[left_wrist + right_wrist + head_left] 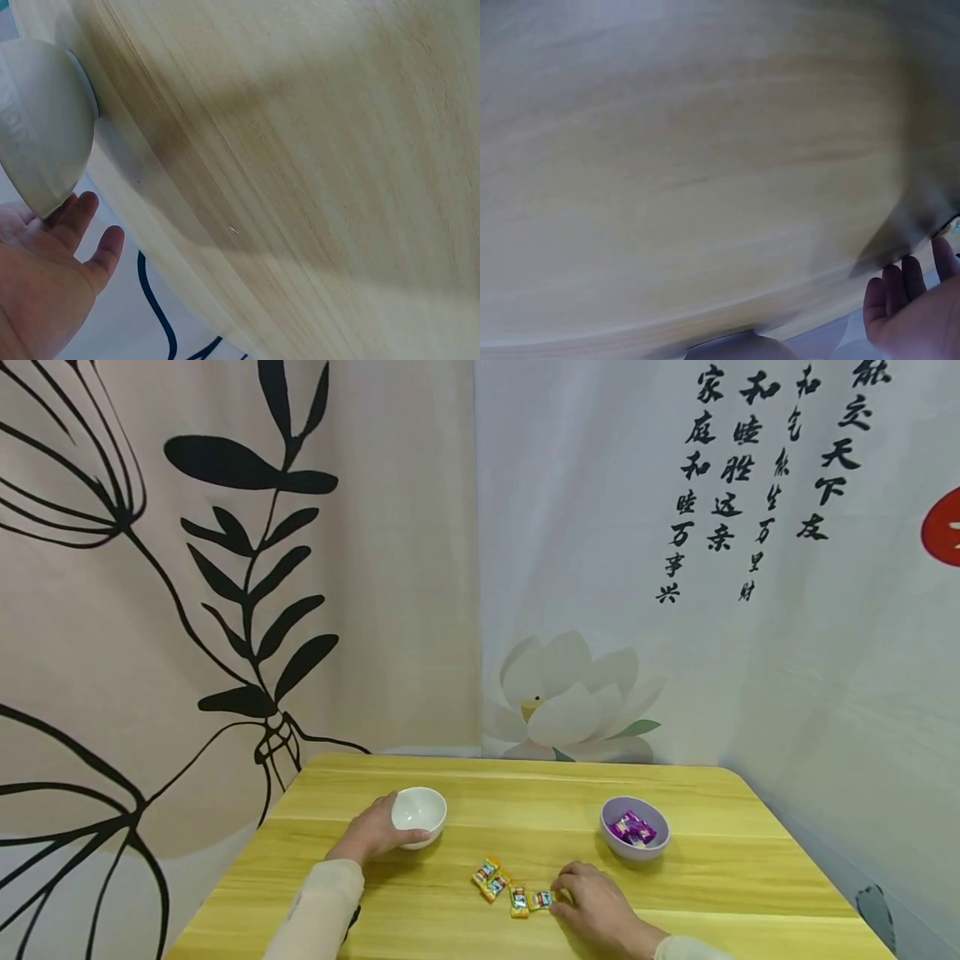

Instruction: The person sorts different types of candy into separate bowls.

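My left hand [377, 831] holds the rim of a white bowl [422, 810], thumb along its near side. In the left wrist view the bowl [49, 120] stands on the table by the fingers [75, 217]. Several yellow-wrapped candies [519, 900] lie at the front middle of the table. My right hand [596, 906] is at the rightmost yellow candy [542, 900], its thumb and forefinger at the wrapper's right end. Only a sliver of that candy shows beside the right hand [922, 307] in the right wrist view.
A lilac bowl [634, 852] with purple-wrapped candies [632, 828] stands behind the right hand. All of this is on a light wooden table [517, 793]. Behind it hang printed cloths [405, 568] with plants and writing. Dark cord-like lines [154, 300] show past the table edge.
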Tool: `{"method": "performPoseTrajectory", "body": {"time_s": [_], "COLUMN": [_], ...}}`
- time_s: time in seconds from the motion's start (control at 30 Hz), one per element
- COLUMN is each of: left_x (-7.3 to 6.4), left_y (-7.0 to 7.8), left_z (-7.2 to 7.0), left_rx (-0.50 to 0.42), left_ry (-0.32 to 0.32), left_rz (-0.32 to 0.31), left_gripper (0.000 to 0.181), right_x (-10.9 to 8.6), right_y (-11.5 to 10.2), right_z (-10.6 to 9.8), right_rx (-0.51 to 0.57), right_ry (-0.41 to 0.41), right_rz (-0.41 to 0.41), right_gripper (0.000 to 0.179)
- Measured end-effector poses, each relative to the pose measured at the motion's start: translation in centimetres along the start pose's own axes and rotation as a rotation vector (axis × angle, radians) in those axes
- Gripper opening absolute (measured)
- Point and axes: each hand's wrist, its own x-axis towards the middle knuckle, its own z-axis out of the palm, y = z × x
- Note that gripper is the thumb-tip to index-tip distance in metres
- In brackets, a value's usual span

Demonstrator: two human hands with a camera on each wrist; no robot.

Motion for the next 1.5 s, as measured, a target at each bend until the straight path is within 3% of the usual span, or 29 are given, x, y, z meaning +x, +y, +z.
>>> {"method": "performPoseTrajectory", "body": {"time_s": [0.27, 0.67, 1.0, 1.2, 1.5], "left_x": [-0.1, -0.2, -0.2, -0.2, -0.5], "left_y": [0.2, 0.2, 0.0, -0.1, 0.3], "left_z": [-0.2, -0.1, 0.0, 0.1, -0.2], "left_rx": [0.01, -0.016, -0.016, -0.024, -0.019], "left_ry": [0.001, -0.003, 0.004, 0.009, 0.0], "left_rz": [0.01, 0.005, 0.005, 0.0, 0.006], "left_gripper": [0.115, 0.116, 0.116, 0.115, 0.113], "right_x": [0.2, 0.2, 1.0, 1.2, 1.8], "right_y": [0.2, 0.3, 0.1, 0.1, -0.1], "right_z": [-0.2, 0.0, 0.0, 0.1, -0.2], "right_rx": [0.007, -0.06, 0.021, 0.061, 0.249], "right_ry": [-0.022, 0.022, 0.006, 0.045, -0.018], "right_rz": [-0.025, -0.108, 0.054, 0.047, 0.118], "right_gripper": [0.029, 0.02, 0.019, 0.017, 0.008]}}
